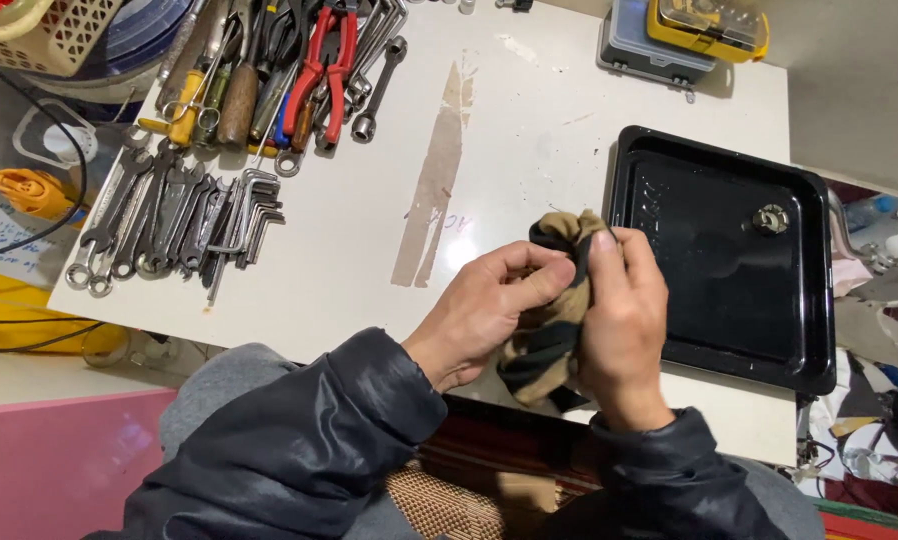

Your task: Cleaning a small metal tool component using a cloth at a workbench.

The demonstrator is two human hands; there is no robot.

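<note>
A crumpled cloth (549, 330), tan with dark stripes, is bunched between both hands above the near edge of the white counter (529, 130). The left hand (489, 315) closes on it from one side, thumb laid over the top fold; the right hand (624, 320) wraps the other side, fingers curled down over the fabric. Whether something small sits inside the cloth cannot be told. Both wrists come out of dark jacket sleeves (339, 440).

Just beyond the right hand lies a shallow black tray (659, 180), glossy, with a small metal nut-like part (770, 219) resting in its far half. Past the tray, at the far corner, stand a grey parts box (634, 50) and a yellow case (709, 25) stacked on it.

Ahead of the left hand, a brown smear (437, 180) runs along the counter. Farther out to that hand's side lie a row of spanners (139, 215) and a fan of hex keys (249, 215); beyond them are red-handled pliers (327, 70) and wooden-handled screwdrivers (234, 100).
</note>
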